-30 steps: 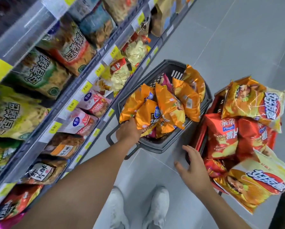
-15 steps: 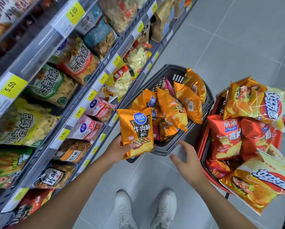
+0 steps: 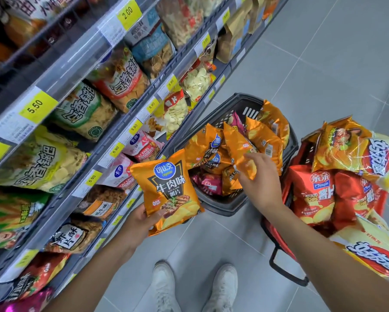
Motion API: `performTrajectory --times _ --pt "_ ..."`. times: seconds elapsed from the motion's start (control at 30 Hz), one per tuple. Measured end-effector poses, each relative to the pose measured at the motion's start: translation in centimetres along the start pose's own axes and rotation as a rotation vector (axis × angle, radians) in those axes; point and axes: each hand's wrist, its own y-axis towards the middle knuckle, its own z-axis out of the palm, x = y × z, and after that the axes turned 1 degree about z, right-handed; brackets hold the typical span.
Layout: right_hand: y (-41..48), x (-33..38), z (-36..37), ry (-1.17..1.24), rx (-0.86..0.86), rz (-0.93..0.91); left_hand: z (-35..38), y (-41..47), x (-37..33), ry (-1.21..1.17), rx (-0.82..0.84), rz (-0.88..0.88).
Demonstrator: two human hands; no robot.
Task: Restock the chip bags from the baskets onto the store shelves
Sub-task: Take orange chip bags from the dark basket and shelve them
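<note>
My left hand (image 3: 141,224) grips an orange chip bag (image 3: 168,190) by its lower edge and holds it upright beside the shelves (image 3: 76,70), label towards me. My right hand (image 3: 260,183) reaches into the dark basket (image 3: 222,207), fingers curled on the bottom corner of a second orange bag (image 3: 238,147) among others like it. Just beside it sits a red basket (image 3: 270,230) heaped with red and yellow bags. Both baskets stand on the grey floor (image 3: 324,64).
</note>
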Motion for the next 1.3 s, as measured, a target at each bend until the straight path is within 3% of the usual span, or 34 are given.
performTrajectory --times 0.07,0.17,0.27,0.53,0.67,0.8,1.07,1.3 --pt "2.4 0.4 0.3 -0.119 0.005 0.050 -0.6 -0.2 0.3 0.012 -0.011 0.003" --pt "5.1 0.0 1.4 -0.227 0.166 0.213 -1.0 -0.4 0.3 0.026 -0.024 -0.013" --pt "5.9 -0.4 2.3 -0.164 0.247 0.343 -1.3 -0.3 0.3 0.034 -0.040 -0.033" --pt "0.0 1.3 0.4 0.172 -0.043 0.369 -0.9 -0.2 -0.9 -0.068 0.040 -0.012" --pt "-4.8 2.8 -0.4 0.361 -0.163 0.311 -0.1 0.6 -1.1 -0.106 0.132 -0.012" --pt "-8.4 3.8 0.8 0.504 -0.104 0.197 1.9 0.7 -1.5 -0.187 0.202 0.000" --pt "-9.9 4.0 2.2 0.480 0.055 0.058 3.1 1.3 -1.7 -0.200 0.181 0.001" --pt "-10.9 3.3 2.8 0.224 0.279 -0.004 4.0 1.9 -1.7 -0.163 0.135 0.010"
